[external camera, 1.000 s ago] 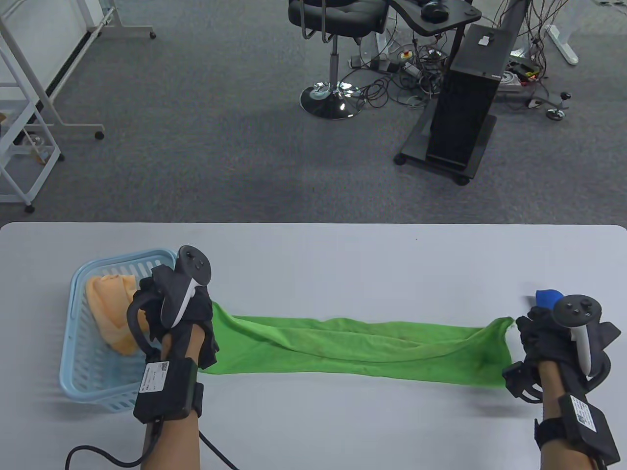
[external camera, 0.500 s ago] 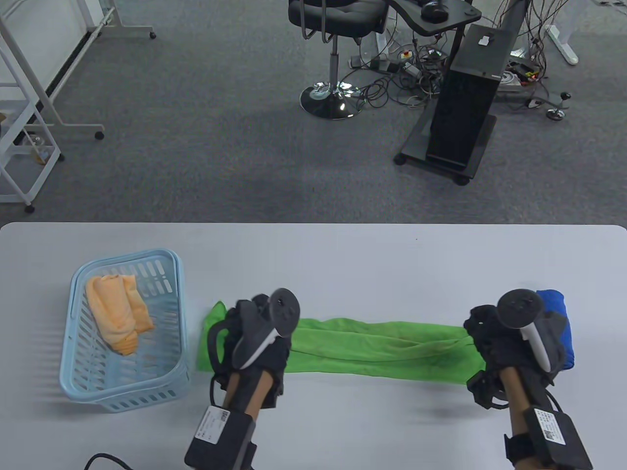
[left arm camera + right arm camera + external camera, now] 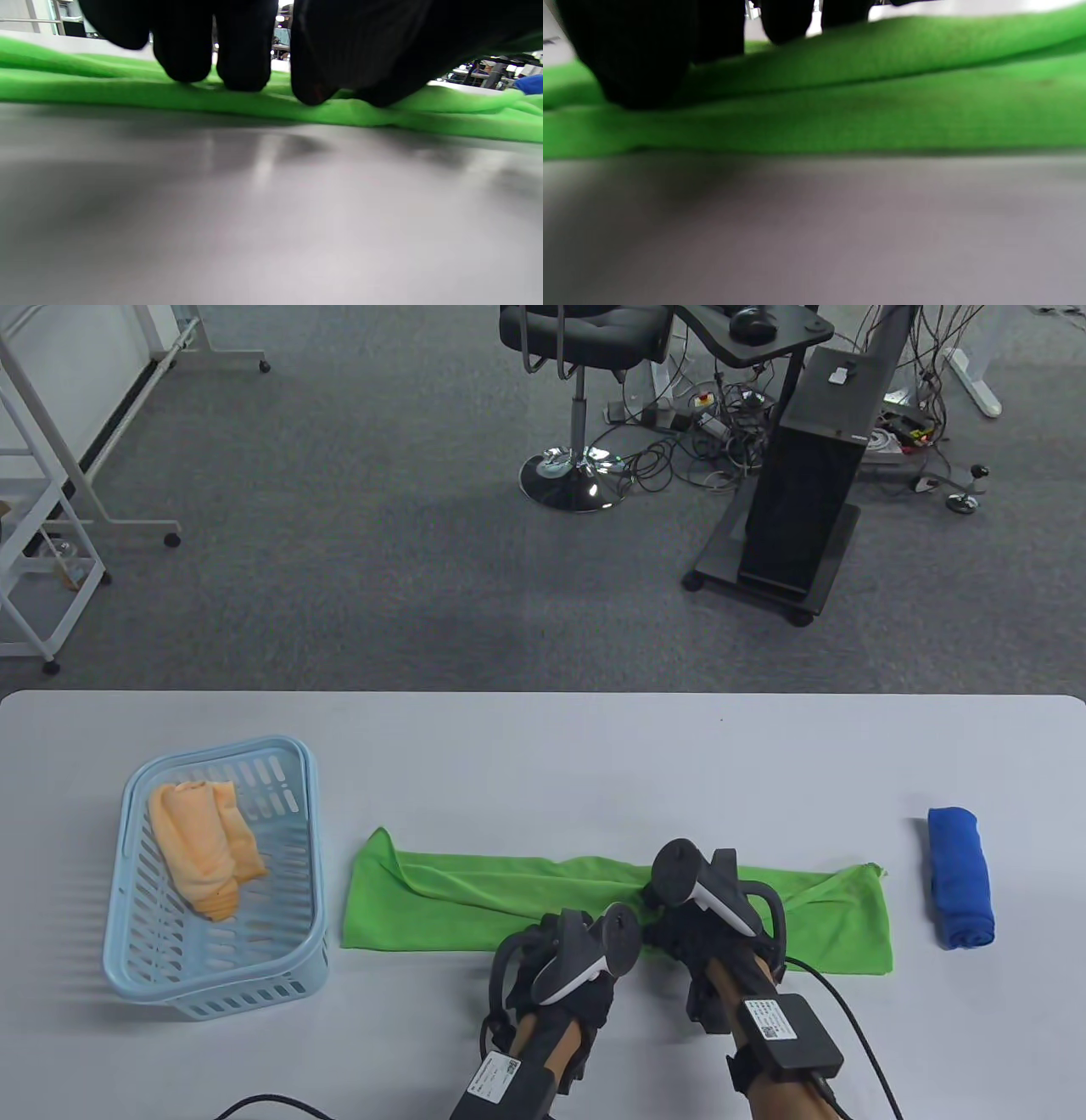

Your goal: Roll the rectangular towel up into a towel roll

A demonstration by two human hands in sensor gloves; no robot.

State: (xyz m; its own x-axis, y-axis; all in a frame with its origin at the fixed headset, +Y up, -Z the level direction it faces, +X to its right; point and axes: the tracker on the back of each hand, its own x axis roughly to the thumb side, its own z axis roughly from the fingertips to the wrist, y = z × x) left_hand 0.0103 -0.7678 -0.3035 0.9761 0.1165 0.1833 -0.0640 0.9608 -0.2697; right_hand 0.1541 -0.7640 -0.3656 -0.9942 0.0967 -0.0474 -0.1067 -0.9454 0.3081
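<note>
The soft, limp green towel (image 3: 475, 899) lies flat across the lower middle of the table (image 3: 543, 746), both hands' fingers (image 3: 242, 63) pressing straight down mid-strip; better pinched at an end.

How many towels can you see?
3: a green towel flat mid-table, an orange towel in the basket, a rolled blue towel at right. None seems hidden.
</note>
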